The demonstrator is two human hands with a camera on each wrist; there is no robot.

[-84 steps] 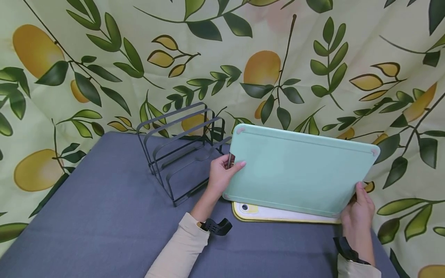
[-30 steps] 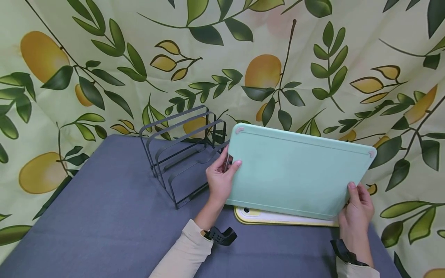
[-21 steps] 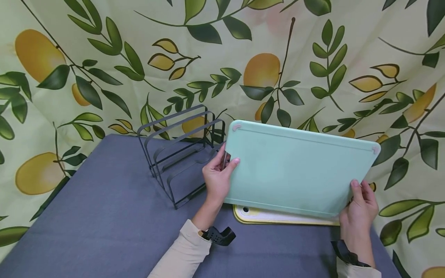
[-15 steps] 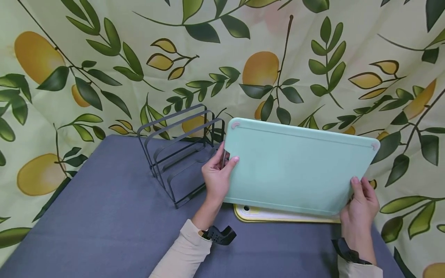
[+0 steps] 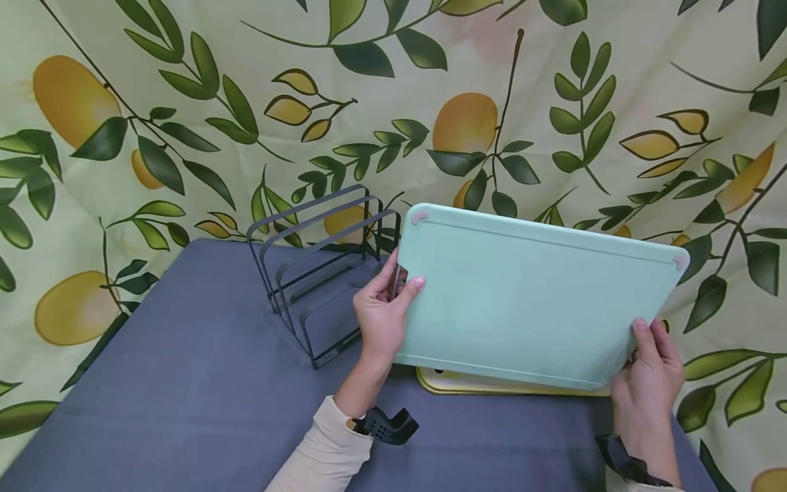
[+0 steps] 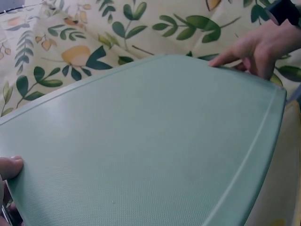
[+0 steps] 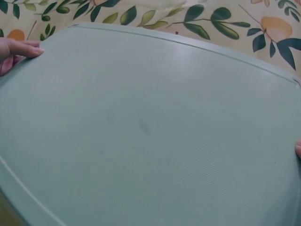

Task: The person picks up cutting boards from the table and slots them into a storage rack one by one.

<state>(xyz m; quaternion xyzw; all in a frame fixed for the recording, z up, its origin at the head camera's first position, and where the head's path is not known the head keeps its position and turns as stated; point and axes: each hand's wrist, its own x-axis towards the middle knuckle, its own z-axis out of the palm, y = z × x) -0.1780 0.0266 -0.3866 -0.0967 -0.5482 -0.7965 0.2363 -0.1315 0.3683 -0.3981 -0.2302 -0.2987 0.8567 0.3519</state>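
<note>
A mint-green cutting board [image 5: 529,294] with pinkish corner pads is held up, tilted, its broad face towards me. My left hand [image 5: 382,318] grips its left end, thumb on the front, by a dark slot in the edge. My right hand [image 5: 650,379] pinches the lower right edge, thumb in front and fingers behind. Under the green board lies a white board with a yellow rim [image 5: 461,384], mostly hidden. In the left wrist view the cutting board [image 6: 141,132] fills most of the picture, the right hand [image 6: 263,49] at its far edge.
Just left of the cutting board a dark wire rack [image 5: 307,207] with several upright hoops stands on the table. A blue-grey cloth [image 5: 203,383] covers the table. Behind hangs a curtain [image 5: 381,82] printed with leaves and fruit.
Both hands have raised the green cutting board a little and shifted its right end to the right. Less of the white board's face shows beneath it. The rack has not moved.
</note>
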